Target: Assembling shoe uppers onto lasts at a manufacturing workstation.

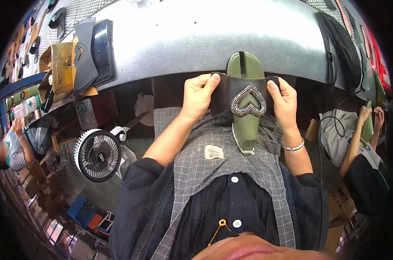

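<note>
A black shoe upper (221, 96) is stretched across a green shoe last (245, 129). The upper carries a heart-shaped ornament (236, 106) of sparkling beads, which sits over the middle of the last. At the upper's left end, my left hand (199, 94) pinches the edge between thumb and fingers. My right hand (284, 100) grips the opposite end the same way. One end of the last reaches the bench edge, and the other points down toward my checked apron (196, 156). The underside of the last is hidden.
A shiny metal bench (213, 30) curves ahead. At its left lie a grey upper piece (84, 58), a dark phone-like slab (103, 50) and a brown taped box (61, 60). Black mesh pieces (337, 43) lie right. A fan (98, 155) stands lower left. Co-workers sit on both sides.
</note>
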`<state>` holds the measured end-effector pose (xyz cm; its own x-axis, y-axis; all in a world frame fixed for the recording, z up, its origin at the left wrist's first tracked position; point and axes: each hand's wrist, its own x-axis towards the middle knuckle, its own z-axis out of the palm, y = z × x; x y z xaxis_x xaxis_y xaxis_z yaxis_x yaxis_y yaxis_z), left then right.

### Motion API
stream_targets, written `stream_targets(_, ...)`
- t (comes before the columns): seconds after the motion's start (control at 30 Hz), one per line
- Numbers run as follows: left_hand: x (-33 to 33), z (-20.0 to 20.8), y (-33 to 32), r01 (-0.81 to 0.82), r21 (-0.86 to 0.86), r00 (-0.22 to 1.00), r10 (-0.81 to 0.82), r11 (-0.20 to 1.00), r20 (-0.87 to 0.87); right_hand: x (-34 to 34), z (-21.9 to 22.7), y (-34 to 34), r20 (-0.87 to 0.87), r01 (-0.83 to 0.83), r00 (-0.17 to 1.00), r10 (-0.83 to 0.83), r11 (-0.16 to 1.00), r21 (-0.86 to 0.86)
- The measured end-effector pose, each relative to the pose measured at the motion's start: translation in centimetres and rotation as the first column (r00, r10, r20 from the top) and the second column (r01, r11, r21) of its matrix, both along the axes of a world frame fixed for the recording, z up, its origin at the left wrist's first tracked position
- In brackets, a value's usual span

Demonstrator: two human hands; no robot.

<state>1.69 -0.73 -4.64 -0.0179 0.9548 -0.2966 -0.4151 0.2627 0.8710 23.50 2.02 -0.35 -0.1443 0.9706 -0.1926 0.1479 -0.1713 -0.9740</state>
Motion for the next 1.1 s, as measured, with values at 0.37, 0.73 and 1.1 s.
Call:
stream_targets(0.37, -0.8, 3.1, 0.7, 0.197, -0.012, 0.884, -0.172, 0.98, 0.436, -3.4, 1.1, -1.7, -0.488, 0.143, 0.799, -0.351, 0.9, -0.413)
stream_targets(0.73, 1.4, 6.3, 2.2, 0.399, 0.409, 0.901, -0.266, 0.821, -0.344, -2.1, 0.9, -4.0, -0.634, -0.158, 0.77, -0.075, 0.94, -0.303)
stream_targets(1.1, -0.4, 6.2, -3.4, 0.614, 0.239, 0.773, -0.511, 0.753, -0.376, -0.4, -2.6, -5.1, -0.64, -0.183, 0.765, -0.069, 0.93, -0.319)
